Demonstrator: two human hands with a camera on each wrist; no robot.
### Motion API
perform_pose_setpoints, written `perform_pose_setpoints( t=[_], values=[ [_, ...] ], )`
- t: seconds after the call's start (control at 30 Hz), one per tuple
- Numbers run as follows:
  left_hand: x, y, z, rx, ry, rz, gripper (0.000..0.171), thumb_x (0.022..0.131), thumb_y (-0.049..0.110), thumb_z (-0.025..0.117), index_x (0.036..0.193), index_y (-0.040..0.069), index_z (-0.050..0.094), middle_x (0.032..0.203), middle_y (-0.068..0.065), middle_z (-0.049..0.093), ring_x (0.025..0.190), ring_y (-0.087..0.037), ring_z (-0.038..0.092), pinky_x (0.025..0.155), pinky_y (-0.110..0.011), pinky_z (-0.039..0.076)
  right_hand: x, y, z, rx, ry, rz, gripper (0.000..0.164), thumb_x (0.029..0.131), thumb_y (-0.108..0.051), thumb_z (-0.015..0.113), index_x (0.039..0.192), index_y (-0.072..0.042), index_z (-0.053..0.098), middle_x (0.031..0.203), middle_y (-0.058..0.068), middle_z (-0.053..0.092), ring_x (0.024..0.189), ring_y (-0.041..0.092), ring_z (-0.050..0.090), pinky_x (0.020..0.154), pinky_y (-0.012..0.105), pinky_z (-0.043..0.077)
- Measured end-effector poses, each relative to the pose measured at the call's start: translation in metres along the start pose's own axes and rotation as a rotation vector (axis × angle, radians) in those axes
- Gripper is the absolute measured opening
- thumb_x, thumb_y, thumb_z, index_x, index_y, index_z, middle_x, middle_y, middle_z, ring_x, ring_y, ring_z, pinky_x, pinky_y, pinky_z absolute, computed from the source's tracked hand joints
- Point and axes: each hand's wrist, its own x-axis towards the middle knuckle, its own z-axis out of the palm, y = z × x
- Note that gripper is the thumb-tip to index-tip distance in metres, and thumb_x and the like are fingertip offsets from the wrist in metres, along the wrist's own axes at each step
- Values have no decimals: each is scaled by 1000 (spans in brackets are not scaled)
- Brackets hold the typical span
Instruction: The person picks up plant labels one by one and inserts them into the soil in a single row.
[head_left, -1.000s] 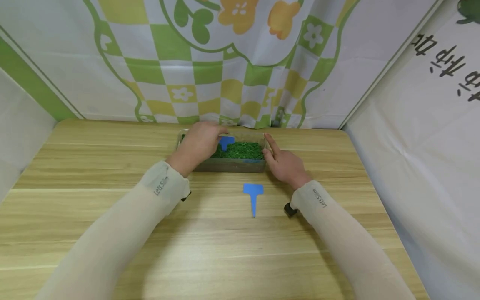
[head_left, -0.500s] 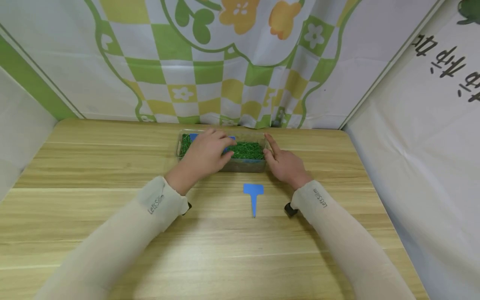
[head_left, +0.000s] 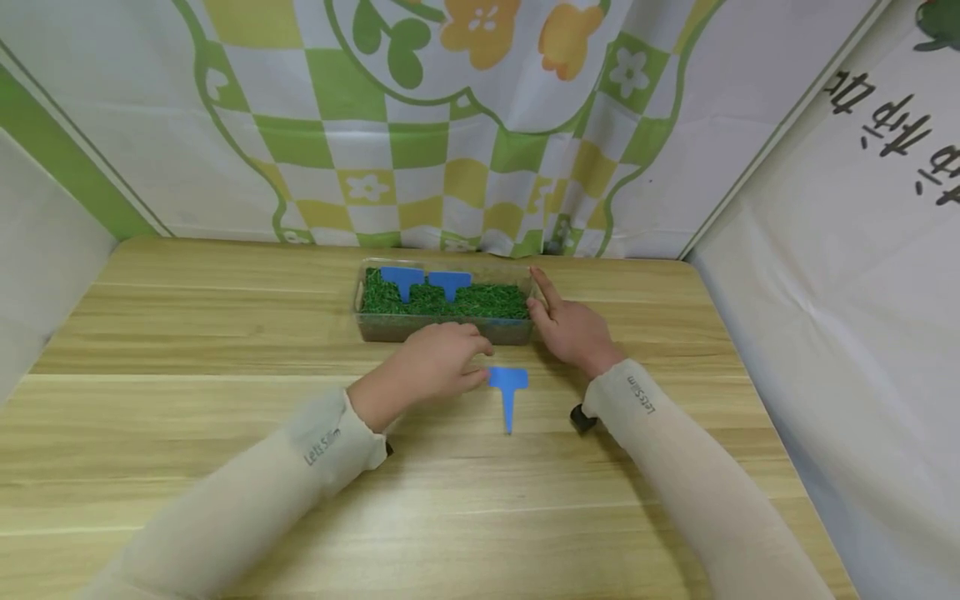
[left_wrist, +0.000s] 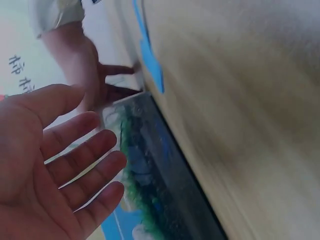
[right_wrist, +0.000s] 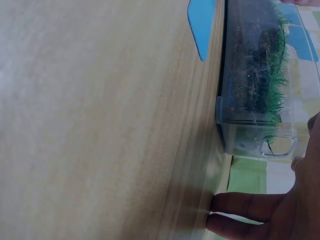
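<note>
A clear plastic box [head_left: 382, 331] filled with green grass [head_left: 491, 302] stands near the table's back edge. Two blue T-shaped plant labels, one at left [head_left: 402, 277] and one nearer the middle [head_left: 451, 282], stand upright in the grass. A third blue plant label [head_left: 508, 385] lies flat on the table before the box, stem toward me. My left hand [head_left: 438, 364] hovers beside its head, fingers loosely spread and holding nothing; contact cannot be told. My right hand [head_left: 576, 332] rests against the box's right end, with index finger and thumb extended; its other fingers [right_wrist: 247, 205] reach down to the tabletop.
The wooden table [head_left: 225, 333] runs up to a checkered curtain [head_left: 420, 183] just behind the box. A white cloth wall [head_left: 847, 333] with black writing borders the right side. The box's end has a handle opening, seen in the right wrist view.
My left hand has let go of the middle label in the grass and come back toward me and right, to the label on the table. My right hand stays at the box's end.
</note>
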Motion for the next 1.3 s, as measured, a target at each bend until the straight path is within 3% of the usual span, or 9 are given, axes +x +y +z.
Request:
perform_pose_setpoints(
  t=[0.2,0.3,0.63,0.8,1.0,1.3],
  values=[
    [4,8,14,33,-9,32,42,95,42,68,127,15,69,117,-3,67,102,-21,66,89,-42,56,1,0,0,0,-1,4,62,105,-59,12,160,-39,-6,58,8,55,45,23,46,42,35,37],
    [9,14,18,23,-22,44,42,95,41,68,127,14,69,115,-3,67,99,-19,66,86,-40,56,0,0,-1,-3,7,-4,63,105,-59,12,161,-37,-5,60,8,56,47,23,49,44,36,39],
    [22,26,38,60,-40,76,57,93,50,67,133,9,63,123,-7,65,106,-21,64,95,-38,53,0,3,-1,-19,36,-17,64,104,-61,11,162,-36,-1,61,7,58,49,25,54,47,38,42],
    [21,30,39,93,-77,67,70,90,59,67,139,10,59,132,-8,61,117,-26,61,104,-40,48,0,2,1,-17,33,-11,63,105,-60,12,162,-37,-1,60,8,57,50,25,55,48,39,43],
    [19,32,37,135,-111,56,80,86,66,66,144,12,55,139,-8,57,125,-28,56,102,-44,50,1,1,0,-15,35,0,61,106,-57,15,161,-38,-2,62,9,58,51,25,56,49,39,44],
    [19,32,41,147,-127,32,81,84,65,69,147,16,52,144,-6,54,130,-27,53,104,-48,48,1,0,0,-12,39,1,61,107,-55,15,162,-35,-1,67,11,60,54,26,58,49,39,45]
  ],
)
